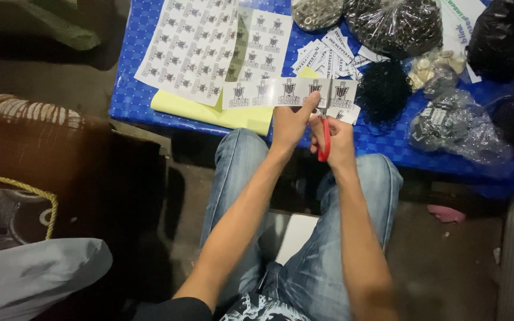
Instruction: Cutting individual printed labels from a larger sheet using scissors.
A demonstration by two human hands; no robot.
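Note:
My left hand (291, 122) pinches a white strip of printed labels (269, 93) by its lower edge, holding it level over the front of the blue table (129, 95). My right hand (340, 141) grips red-handled scissors (326, 132), whose blades point up into the strip between two labels near its right end. Both hands hover above my knees in blue jeans.
Large sheets of the same labels (194, 44) lie on a yellow sheet (209, 113) at the table's left. A pile of cut labels (328, 53), clear bags of small dark parts (394, 24), a black cord bundle (383, 92) and a plastic bag (453, 122) crowd the right.

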